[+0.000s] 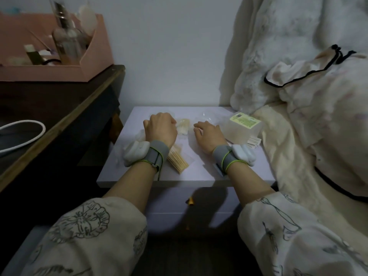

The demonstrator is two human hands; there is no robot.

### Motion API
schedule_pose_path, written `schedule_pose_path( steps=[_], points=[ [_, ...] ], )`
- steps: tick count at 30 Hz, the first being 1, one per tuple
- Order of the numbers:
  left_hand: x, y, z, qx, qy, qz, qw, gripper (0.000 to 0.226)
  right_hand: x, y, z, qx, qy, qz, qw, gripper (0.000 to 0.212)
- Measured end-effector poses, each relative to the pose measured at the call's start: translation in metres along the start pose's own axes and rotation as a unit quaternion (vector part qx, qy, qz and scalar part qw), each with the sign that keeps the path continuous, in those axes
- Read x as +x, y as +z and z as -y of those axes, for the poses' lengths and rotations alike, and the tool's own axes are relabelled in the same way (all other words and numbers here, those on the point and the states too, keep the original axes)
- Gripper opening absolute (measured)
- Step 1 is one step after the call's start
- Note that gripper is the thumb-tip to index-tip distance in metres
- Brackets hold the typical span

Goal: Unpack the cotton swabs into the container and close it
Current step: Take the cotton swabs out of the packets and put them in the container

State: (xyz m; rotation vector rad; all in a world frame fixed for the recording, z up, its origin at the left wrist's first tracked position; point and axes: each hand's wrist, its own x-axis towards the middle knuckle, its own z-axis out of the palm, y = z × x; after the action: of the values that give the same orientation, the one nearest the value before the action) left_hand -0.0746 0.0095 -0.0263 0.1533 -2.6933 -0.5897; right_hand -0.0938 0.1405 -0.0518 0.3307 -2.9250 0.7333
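both our hands rest on the small lilac bedside table (199,172) at the centre of the frame.

our left hand (160,127) curls round a bundle of cotton swabs (180,127), while our right hand (209,134) lies flat, fingers relaxed, on clear wrapping. the container (242,129) sits just right of it; loose wooden sticks (178,159) lie lower centre.
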Motion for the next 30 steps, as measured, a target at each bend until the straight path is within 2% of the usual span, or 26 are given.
schedule_pose_path(
  steps=[3,6,10,13,20,26,30],
  points=[
    [-0.005,-0.017,-0.007,-0.051,-0.001,-0.031,0.998,0.028,-0.012,-0.012,0.006,0.076,-0.02,-0.06,0.995,0.033],
    [-0.016,-0.028,-0.016,-0.082,0.001,-0.032,0.996,0.025,-0.025,-0.02,0.013,0.166,-0.007,-0.109,0.98,0.026],
    [-0.048,-0.033,-0.03,-0.145,-0.013,-0.002,0.989,0.02,-0.047,-0.025,0.016,0.316,0.036,-0.116,0.941,0.018],
    [-0.066,-0.031,-0.036,-0.188,-0.03,0.007,0.982,0.013,-0.057,-0.021,0.009,0.361,0.058,-0.113,0.924,0.016],
    [-0.095,-0.014,-0.038,-0.235,-0.043,0.049,0.97,0.004,-0.082,-0.01,-0.007,0.385,0.058,-0.091,0.917,0.016],
    [-0.1,0.001,-0.029,-0.304,-0.052,0.034,0.951,0.014,-0.084,-0.011,-0.016,0.338,0.017,-0.076,0.938,0.018],
    [-0.096,0.007,-0.025,-0.28,-0.036,0.004,0.959,0.014,-0.08,-0.01,-0.018,0.292,0.002,-0.067,0.954,0.014]
  ],
)
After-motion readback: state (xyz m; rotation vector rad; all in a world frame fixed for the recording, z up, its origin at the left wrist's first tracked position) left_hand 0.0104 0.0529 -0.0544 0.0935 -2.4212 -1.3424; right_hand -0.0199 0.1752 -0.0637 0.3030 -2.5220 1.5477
